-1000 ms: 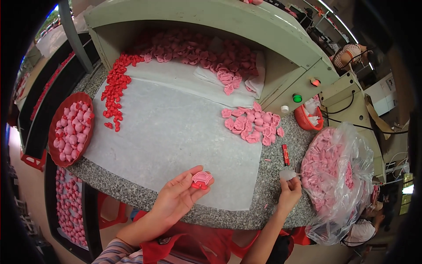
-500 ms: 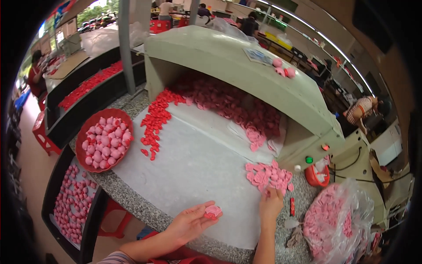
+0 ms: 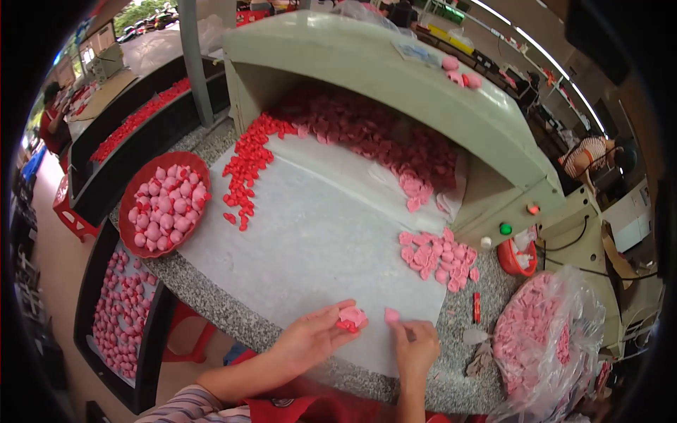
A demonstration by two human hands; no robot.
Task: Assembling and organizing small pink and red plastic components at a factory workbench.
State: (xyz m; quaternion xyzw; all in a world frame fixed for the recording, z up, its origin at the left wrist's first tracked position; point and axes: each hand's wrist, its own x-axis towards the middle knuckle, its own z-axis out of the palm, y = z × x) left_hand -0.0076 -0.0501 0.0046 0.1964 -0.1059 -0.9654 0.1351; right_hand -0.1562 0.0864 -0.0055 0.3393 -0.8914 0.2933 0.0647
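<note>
L hand [image 3: 309, 341]: holding pink-&-red molded pc [image 3: 351, 318]
R hand [image 3: 417, 346]: pinching sm. pink bit [image 3: 391, 315], L hand's 3 o'clock
Pink pile [image 3: 438, 259]: wht paper's [image 3: 296, 243] 3 o'clock edge

Both forearms [image 3: 243, 379] in from below, left fingers [image 3: 326, 316] in a curled hold, right fingers [image 3: 412, 330] in a pinch nearby

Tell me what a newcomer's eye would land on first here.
Probably the mass of pink pieces heaped under the pale green metal hood, with bright red pieces trailing from its left end onto the white sheet. Next, the red bowl at the left, piled with rounded pink pieces. At the front, the left hand holds a pink-and-red piece while the right hand pinches a small pink piece.
</note>
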